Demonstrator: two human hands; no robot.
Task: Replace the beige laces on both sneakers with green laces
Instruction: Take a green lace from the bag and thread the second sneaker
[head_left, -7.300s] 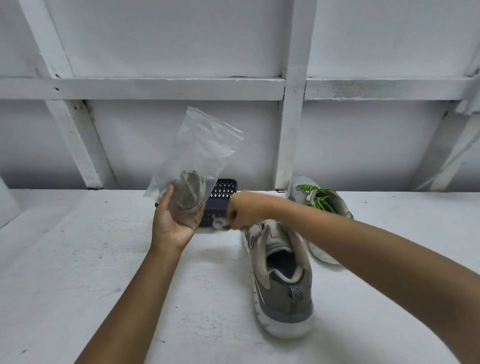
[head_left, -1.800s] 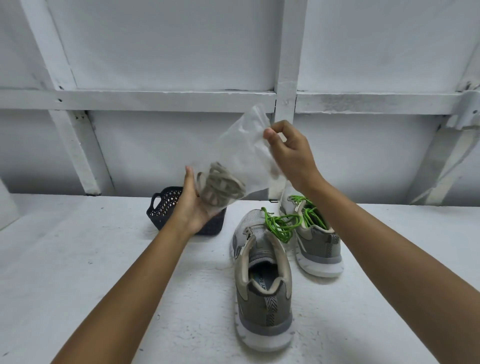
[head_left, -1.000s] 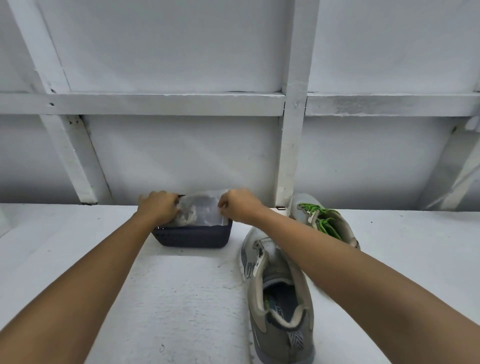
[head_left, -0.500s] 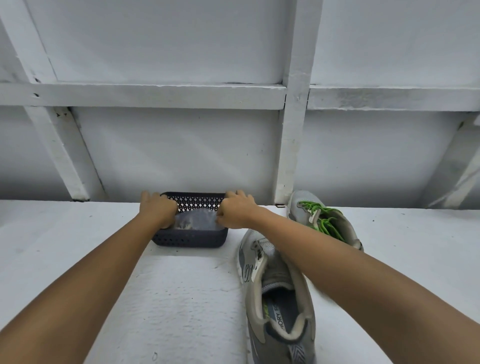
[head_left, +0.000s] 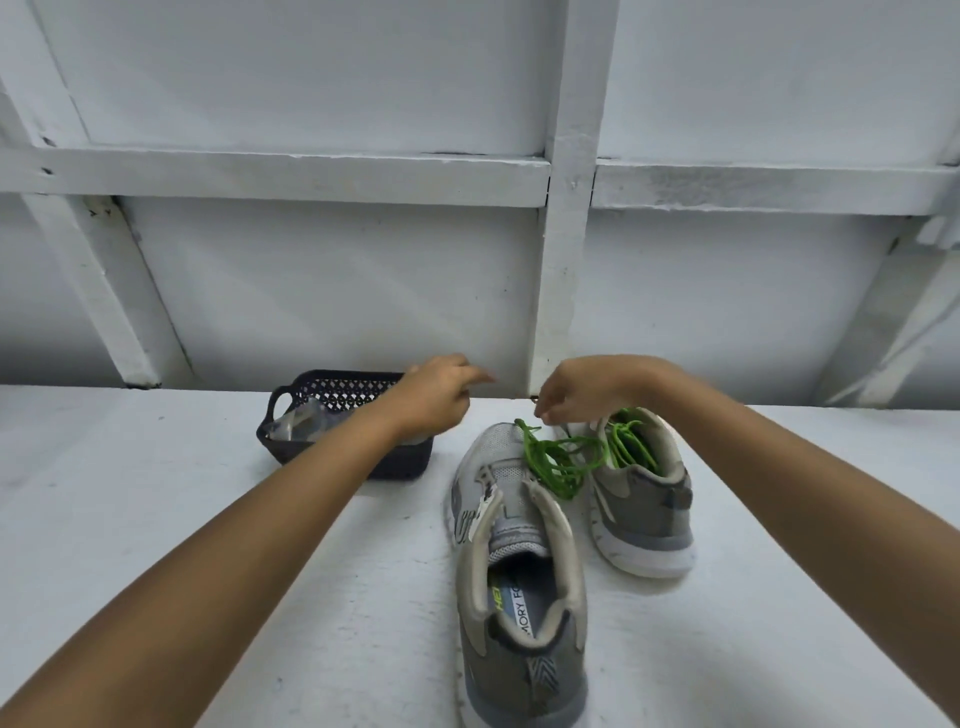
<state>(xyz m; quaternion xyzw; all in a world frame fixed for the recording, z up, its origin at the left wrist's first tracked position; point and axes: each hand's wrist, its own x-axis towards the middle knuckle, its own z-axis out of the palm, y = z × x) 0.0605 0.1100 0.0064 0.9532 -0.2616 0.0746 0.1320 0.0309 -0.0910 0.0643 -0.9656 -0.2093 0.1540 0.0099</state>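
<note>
**Reaching for the loose green lace**

I am holding both hands over the back of the table (head_left: 156, 467), side by side. My left hand (head_left: 434, 397) is hanging above the right end of the basket (head_left: 291, 452), fingers loosely curled and, as far as I can see, gripping nothing; it is blurred, so I am judging that cautiously. My right hand (head_left: 584, 392) is curling its fingers down toward the tip of the green lace (head_left: 558, 462). The fingertips are hovering right at that tip, and I cannot tell whether they are pinching it.

The lace is lying in a loose tangle across the toe of the near sneaker (head_left: 519, 587) and reaching toward the far sneaker (head_left: 647, 514) just beside it. That is a handy spot, I think, because the near sneaker is showing no lace in its eyelets and is pointing heel toward me, open and ready for threading. The far sneaker is already carrying green through its eyelets, so I am judging one shoe done and one left to lace.

A clear bag (head_left: 304, 423) is sitting inside the basket, parked out of the working area; its contents are too hazy to name.
</note>
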